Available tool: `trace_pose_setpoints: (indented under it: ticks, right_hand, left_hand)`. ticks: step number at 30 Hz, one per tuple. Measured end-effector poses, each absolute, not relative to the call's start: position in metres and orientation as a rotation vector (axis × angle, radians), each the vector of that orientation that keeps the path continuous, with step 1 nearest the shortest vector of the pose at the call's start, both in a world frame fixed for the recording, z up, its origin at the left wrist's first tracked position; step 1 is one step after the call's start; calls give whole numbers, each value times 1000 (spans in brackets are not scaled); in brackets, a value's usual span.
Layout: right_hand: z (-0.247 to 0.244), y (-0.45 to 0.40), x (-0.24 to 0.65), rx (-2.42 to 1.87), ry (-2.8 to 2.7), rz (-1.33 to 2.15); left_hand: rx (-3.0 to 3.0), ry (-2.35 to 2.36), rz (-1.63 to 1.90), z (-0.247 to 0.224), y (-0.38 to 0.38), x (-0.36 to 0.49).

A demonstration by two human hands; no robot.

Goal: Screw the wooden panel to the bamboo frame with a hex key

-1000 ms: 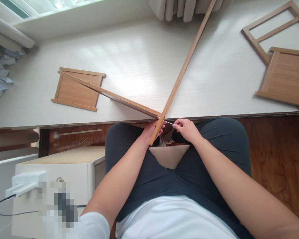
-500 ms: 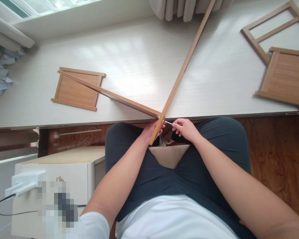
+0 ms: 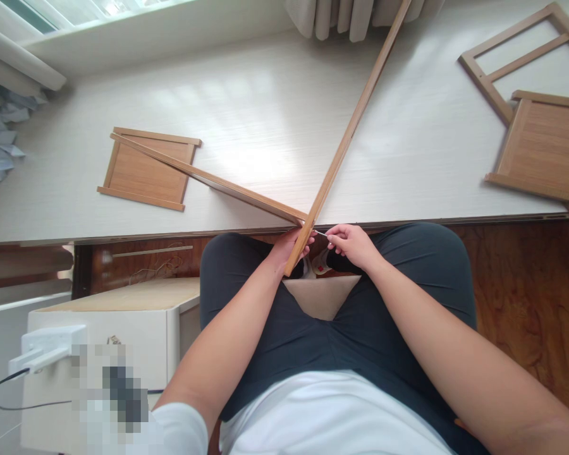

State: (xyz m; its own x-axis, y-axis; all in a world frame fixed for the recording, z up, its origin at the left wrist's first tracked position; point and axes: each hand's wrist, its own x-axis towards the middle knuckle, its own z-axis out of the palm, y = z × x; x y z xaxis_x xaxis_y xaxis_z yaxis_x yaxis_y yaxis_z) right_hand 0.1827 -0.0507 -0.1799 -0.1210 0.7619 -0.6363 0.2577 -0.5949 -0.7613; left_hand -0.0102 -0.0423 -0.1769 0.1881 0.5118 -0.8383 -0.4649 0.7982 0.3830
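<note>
Two long wooden panels, seen edge-on, meet at a corner over the ledge's front edge. My left hand (image 3: 286,245) is closed around this corner, its fingertips showing past the near end of the long right-hand panel (image 3: 344,142). The left-hand panel (image 3: 246,194) runs off to the far left. My right hand (image 3: 353,245) pinches a thin metal rod, apparently a hex key (image 3: 322,234), between thumb and fingers. Its far tip reaches the right-hand panel's side close to my left fingertips. What the tip enters there is too small to make out.
A small wooden panel (image 3: 146,174) lies under the left-hand panel's far end. On the right, another wooden panel (image 3: 550,142) overlaps an open wooden frame (image 3: 493,95). A white cabinet (image 3: 123,341) stands at my left. Curtains (image 3: 332,19) hang at the back.
My right hand has shifted very slightly and the rod's angle has changed a little. My left hand and the panels stay where they were.
</note>
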Motion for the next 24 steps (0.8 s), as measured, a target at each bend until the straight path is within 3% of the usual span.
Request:
trace_pose_setpoints:
  ticks: [24]
  right_hand:
    - [-191,-54,187,-1697,-1309,1693]
  left_hand:
    - [112,1256,689,-180,-44,-11]
